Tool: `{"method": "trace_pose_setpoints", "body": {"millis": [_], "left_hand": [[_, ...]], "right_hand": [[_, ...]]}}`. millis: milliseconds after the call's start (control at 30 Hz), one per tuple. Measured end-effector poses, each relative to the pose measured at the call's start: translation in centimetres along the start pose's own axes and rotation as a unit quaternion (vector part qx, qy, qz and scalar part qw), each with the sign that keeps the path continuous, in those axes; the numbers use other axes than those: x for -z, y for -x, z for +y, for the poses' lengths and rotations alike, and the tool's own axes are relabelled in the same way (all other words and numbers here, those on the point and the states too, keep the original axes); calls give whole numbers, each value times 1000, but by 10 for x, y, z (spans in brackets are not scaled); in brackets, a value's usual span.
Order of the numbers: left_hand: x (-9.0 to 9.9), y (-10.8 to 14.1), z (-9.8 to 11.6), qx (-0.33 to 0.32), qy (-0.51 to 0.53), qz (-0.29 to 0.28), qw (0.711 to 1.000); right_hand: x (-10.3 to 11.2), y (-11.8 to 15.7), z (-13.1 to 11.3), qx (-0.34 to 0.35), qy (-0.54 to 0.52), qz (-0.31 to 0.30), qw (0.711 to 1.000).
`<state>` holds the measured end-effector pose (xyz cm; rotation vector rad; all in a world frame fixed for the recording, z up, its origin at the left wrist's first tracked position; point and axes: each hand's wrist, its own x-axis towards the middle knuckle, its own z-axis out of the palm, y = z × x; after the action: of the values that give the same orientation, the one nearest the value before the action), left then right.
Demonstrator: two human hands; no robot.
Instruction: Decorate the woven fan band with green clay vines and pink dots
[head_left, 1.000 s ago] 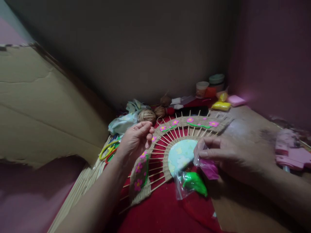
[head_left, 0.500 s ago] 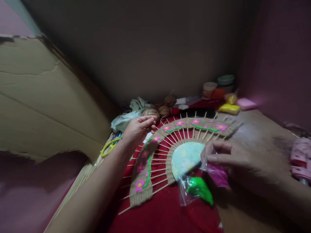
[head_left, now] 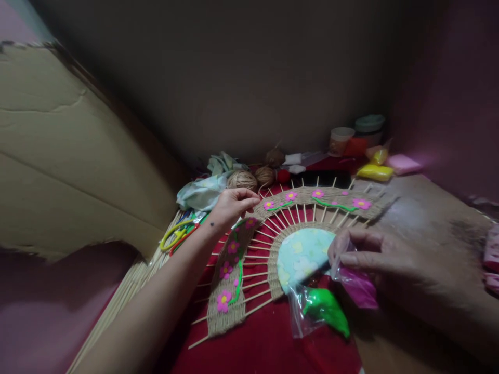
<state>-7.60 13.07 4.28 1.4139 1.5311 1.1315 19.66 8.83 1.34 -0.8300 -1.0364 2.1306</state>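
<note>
A woven fan-shaped piece (head_left: 230,314) with stick ribs, pink flowers and green stems lies on red cloth. Its light blue floral centre (head_left: 300,254) is a half circle. Over the upper left of the woven band, my left hand (head_left: 236,205) is closed with fingertips pinched; whatever is between them is too small to name. My right hand (head_left: 360,252) pinches a clear bag of magenta clay (head_left: 358,288) at the right edge of the blue centre. Just below lies a clear bag with green clay (head_left: 327,309).
Twine balls (head_left: 242,180) and floral cloth (head_left: 200,193) lie behind my left hand. Yellow-handled scissors (head_left: 171,238) rest beside a bundle of sticks (head_left: 117,306). Yellow clay (head_left: 375,172), pink clay (head_left: 404,163) and a cup (head_left: 341,141) stand at the back right. Cardboard (head_left: 78,156) leans at left.
My left hand has shifted slightly right along the woven band, uncovering more of the scissors. The camera view has moved a little; my right hand still pinches the magenta bag.
</note>
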Motion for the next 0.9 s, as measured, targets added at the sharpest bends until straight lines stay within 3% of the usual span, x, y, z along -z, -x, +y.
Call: {"method": "trace_pose_setpoints", "body": {"millis": [900], "left_hand": [[11,-8,-19,4,-65,-22,998]], "right_hand": [[5,-4,7,18,49,5,999]]}}
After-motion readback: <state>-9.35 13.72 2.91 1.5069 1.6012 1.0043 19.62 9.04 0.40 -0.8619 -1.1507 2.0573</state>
